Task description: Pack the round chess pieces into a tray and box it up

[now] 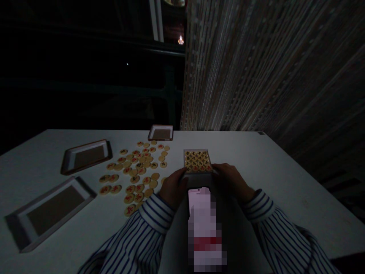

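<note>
A small open box sits in front of me on the white table, filled with rows of round Chinese chess pieces bearing black and red characters. My left hand is closed on its near left corner. At the near right corner, my right hand grips the same box. The fingers' undersides are hidden in the dim light. Left of the box, many loose Chinese chess pieces lie scattered, some with characters up and some showing plain faces.
Three open box parts stand on the table: a tray at the back, a brown-rimmed tray at left and a longer tray at front left. A lit phone shows below my hands. A string curtain hangs behind.
</note>
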Demonstrator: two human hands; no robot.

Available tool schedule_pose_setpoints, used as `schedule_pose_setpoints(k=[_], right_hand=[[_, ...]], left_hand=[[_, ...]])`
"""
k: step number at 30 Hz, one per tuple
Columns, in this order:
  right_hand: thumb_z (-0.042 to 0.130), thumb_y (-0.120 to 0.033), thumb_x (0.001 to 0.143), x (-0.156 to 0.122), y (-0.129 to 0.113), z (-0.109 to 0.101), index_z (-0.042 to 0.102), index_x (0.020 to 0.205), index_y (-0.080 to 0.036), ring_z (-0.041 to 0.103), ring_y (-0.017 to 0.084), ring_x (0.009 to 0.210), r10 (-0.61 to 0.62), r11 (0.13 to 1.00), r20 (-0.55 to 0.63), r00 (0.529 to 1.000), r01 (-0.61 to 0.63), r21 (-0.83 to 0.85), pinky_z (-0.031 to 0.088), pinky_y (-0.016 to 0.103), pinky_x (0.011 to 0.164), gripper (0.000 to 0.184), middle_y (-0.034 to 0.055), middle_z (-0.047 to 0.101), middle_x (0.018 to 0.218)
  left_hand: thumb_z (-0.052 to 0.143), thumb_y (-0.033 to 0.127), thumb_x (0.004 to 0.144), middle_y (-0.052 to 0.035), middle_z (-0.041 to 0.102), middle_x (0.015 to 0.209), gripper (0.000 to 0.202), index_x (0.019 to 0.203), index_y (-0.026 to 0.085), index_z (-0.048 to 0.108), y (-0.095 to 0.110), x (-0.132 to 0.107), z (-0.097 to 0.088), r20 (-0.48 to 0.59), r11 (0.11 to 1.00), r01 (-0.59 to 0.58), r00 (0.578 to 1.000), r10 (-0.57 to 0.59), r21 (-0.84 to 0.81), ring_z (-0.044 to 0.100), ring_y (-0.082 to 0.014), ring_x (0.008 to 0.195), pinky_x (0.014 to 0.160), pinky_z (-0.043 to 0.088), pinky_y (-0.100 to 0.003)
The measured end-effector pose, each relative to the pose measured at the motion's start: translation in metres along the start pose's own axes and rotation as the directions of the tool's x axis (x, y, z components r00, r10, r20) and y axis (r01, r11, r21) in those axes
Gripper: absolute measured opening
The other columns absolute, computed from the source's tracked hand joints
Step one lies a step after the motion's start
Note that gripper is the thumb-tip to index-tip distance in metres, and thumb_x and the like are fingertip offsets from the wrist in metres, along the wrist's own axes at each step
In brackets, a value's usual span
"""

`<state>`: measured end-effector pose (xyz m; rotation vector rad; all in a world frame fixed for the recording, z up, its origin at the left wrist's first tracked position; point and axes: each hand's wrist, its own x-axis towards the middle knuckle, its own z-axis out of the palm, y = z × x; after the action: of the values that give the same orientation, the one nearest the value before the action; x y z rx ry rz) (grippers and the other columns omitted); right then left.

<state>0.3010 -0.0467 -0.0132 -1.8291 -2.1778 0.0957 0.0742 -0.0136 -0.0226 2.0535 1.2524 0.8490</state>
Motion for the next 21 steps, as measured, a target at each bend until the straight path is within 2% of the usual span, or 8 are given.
schedule_pose_setpoints(k=[10,21], right_hand=[[0.044,-0.028,0.084,0.0019,-0.0014,-0.0010,0.054,0.114,-0.019,0.057,0.019,0.095,-0.001,1.000,-0.003,1.000,0.001,0.000,0.043,0.033,0.082,0.033,0.0073,0.063,0.106],[0.044,-0.028,0.083,0.0000,-0.0014,-0.0007,0.055,0.111,-0.021,0.057,0.019,0.091,0.004,1.000,-0.023,1.000,-0.003,0.022,0.043,0.032,0.078,0.031,0.0057,0.064,0.102]], left_hand=[[0.045,0.022,0.078,-0.0121,0.061,0.111,0.040,0.115,0.010,0.053,0.0020,-0.0017,-0.0015,0.008,0.999,0.030,1.000,-0.029,-0.021,0.056,-0.0206,0.105,0.090,0.046,-0.035],[0.046,0.022,0.077,-0.0086,0.063,0.109,0.037,0.112,0.015,0.055,-0.0022,-0.0008,0.0000,-0.039,1.000,0.000,0.999,0.000,-0.001,0.058,-0.0194,0.101,0.088,0.047,-0.035]])
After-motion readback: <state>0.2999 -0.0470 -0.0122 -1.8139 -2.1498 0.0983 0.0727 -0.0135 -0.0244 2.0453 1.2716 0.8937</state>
